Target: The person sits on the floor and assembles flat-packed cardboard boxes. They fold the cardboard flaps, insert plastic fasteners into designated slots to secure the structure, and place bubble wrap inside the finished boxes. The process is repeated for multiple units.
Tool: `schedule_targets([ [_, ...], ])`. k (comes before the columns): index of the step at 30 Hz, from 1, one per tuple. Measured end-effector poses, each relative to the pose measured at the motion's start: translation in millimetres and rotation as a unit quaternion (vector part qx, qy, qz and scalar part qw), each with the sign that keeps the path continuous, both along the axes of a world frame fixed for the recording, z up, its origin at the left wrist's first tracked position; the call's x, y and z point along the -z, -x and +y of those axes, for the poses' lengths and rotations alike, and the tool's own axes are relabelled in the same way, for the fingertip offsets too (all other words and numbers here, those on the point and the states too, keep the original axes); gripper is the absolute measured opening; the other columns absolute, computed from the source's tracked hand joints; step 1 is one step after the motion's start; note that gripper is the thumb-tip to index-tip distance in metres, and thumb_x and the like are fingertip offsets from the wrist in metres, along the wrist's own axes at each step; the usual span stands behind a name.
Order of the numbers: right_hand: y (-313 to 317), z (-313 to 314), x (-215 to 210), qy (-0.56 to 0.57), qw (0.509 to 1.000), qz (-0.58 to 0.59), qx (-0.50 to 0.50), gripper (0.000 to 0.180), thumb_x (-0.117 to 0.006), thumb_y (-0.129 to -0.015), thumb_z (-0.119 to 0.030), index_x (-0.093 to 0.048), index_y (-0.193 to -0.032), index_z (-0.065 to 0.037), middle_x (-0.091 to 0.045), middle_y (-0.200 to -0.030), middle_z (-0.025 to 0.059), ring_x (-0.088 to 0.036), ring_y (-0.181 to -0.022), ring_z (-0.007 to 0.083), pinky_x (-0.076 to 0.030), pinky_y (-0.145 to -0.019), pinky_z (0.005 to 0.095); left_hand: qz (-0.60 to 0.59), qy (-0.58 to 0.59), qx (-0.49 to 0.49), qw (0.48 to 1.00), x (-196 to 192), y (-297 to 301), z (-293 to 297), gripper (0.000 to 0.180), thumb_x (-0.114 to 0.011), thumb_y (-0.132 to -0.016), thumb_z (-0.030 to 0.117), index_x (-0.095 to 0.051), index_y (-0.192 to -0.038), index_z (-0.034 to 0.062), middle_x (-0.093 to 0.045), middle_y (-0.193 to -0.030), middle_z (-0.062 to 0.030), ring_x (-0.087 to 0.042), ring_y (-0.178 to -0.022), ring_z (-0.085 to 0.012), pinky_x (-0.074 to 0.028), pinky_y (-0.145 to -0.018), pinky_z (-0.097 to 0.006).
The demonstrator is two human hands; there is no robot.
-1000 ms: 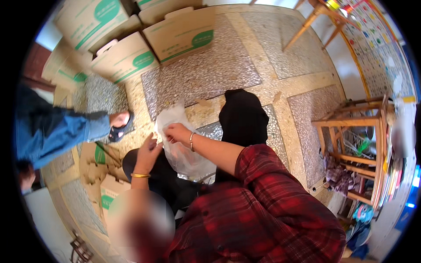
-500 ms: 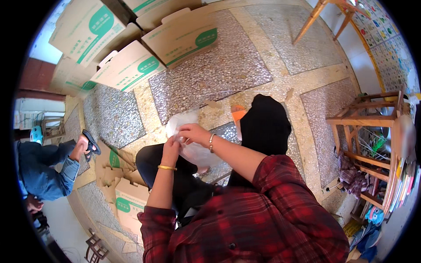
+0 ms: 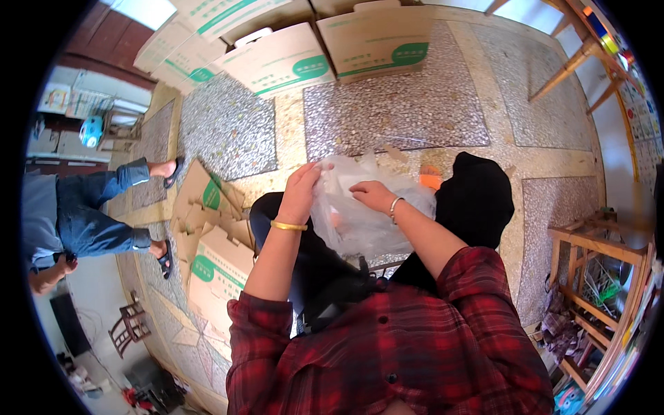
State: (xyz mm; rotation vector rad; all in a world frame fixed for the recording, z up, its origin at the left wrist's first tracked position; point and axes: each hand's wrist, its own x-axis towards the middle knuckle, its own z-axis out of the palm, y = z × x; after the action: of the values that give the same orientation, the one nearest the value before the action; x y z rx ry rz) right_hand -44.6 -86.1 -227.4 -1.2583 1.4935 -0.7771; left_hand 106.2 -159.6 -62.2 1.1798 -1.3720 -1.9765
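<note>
A thin, translucent white plastic bag (image 3: 373,232) is spread wide between my knees, above my lap. My left hand (image 3: 302,190) grips its left edge, the fingers closed on the film and partly hidden. Over the upper middle of the bag, my right hand (image 3: 375,198) has its fingers bent and pressed together on the plastic. A fingertip-sized fold between them is too small to make out. Past the bag's right side shows an orange shoe or slipper (image 3: 430,178), beside my dark trouser leg.
Cardboard boxes (image 3: 280,61) with green print stand at the far left. Opened, flattened cartons (image 3: 220,259) lie by my left knee. A person (image 3: 90,214) in blue jeans and sandals stands at the left. A wooden stool (image 3: 598,249) with shelved items is at the right.
My hands have moved apart and the bag, bunched before, is now spread out. My view has shifted left; the person at the left now shows both legs.
</note>
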Motion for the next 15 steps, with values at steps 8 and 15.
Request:
schedule_targets([
  [8, 1, 24, 22, 0.001, 0.958, 0.271, -0.094, 0.042, -0.063, -0.072, -0.024, -0.057, -0.108, -0.003, -0.059, -0.101, 0.0172, -0.055, -0.096, 0.0308, -0.045, -0.085, 0.0360, 0.006, 0.042, 0.081, 0.996, -34, -29, 20, 0.027, -0.044, -0.086, 0.015, -0.062, -0.099, -0.0004, -0.057, -0.078, 0.0027, -0.045, -0.066, -0.0029, -0.038, -0.061, -0.018],
  [15, -15, 32, 13, -0.058, 0.949, 0.298, -0.083, 0.048, -0.060, -0.076, -0.026, -0.049, -0.118, -0.006, -0.055, -0.108, 0.0198, -0.049, -0.107, 0.0315, -0.042, -0.089, 0.0376, 0.031, 0.141, 0.187, 0.972, -65, -26, 44, 0.024, -0.047, -0.087, 0.016, -0.059, -0.101, 0.0003, -0.053, -0.074, 0.0034, -0.044, -0.064, -0.0032, -0.037, -0.055, -0.017],
])
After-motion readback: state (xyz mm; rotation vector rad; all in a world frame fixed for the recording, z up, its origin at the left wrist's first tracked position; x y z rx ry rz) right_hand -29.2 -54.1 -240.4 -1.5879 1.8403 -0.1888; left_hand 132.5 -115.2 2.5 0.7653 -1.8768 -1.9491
